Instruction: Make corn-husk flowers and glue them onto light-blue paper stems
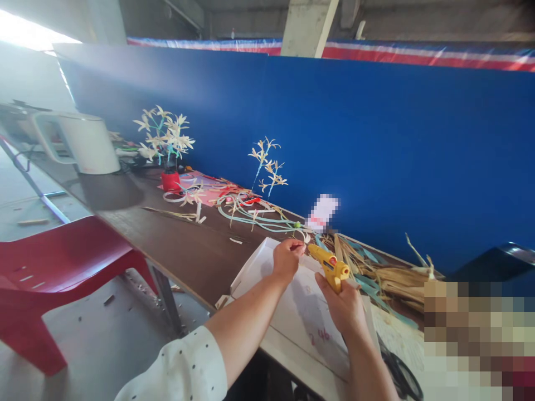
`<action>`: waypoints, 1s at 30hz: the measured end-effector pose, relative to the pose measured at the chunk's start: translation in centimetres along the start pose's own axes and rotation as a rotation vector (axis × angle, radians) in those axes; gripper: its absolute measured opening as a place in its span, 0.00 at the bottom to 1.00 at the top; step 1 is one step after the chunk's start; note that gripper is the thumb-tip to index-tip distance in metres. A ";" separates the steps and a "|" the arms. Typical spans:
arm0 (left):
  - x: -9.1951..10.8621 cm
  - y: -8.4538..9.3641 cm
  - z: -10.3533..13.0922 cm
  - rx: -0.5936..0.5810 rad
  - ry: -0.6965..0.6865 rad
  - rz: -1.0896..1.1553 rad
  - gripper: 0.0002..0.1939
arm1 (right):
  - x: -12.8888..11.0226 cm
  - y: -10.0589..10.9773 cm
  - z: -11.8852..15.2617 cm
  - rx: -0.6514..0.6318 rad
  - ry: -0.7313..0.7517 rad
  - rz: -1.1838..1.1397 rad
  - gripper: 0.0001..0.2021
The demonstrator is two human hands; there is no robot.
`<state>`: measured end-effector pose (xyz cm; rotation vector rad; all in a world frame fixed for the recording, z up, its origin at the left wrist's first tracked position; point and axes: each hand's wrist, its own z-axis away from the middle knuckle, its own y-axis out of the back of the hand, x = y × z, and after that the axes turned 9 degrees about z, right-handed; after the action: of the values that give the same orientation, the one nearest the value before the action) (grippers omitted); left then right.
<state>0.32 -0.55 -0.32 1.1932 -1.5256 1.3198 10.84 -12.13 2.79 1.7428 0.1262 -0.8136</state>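
Observation:
My right hand (346, 305) grips a yellow hot glue gun (330, 266), its nozzle pointing left toward my left hand (287, 260). The fingers of my left hand are pinched together close to the nozzle; what lies between them is too small to make out. Both hands are above a shallow white box lid (288, 312) with red marks written on its near part. Beyond my hands, thin stems with pale straw-like flowers (267, 164) stand up against the blue partition. A fuller bunch of such flowers (167, 133) rises from a small red pot (170, 181).
A white electric kettle (94, 145) stands at the left of the brown table (184, 245). Dried husk strips (397, 281) lie at the right, and pale tubing (259, 223) at the back. A blue partition (376, 150) runs behind. A red chair (83, 262) is at the left.

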 end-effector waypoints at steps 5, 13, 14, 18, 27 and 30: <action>-0.2 0.0 -0.1 0.000 0.008 0.014 0.08 | -0.1 0.1 0.1 0.000 0.010 -0.004 0.22; -0.9 -0.1 -0.3 -0.002 -0.001 0.007 0.09 | -0.2 0.2 0.3 0.010 0.024 -0.025 0.21; -0.9 -0.1 -0.3 -0.003 -0.001 0.008 0.09 | -0.3 0.2 0.3 0.008 0.018 -0.030 0.21; -0.9 -0.1 -0.3 0.002 0.002 0.007 0.09 | -0.4 0.3 0.3 0.001 0.001 -0.034 0.21; -0.5 -0.2 -0.2 0.005 0.027 0.012 0.08 | -0.1 0.1 0.2 0.000 0.011 -0.052 0.21; -0.5 -0.2 -0.3 0.006 0.017 0.016 0.08 | -0.1 0.1 0.2 -0.001 0.002 -0.047 0.21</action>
<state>0.60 -0.21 -0.75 1.1727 -1.5226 1.3430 10.73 -12.34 2.95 1.7454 0.1698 -0.8455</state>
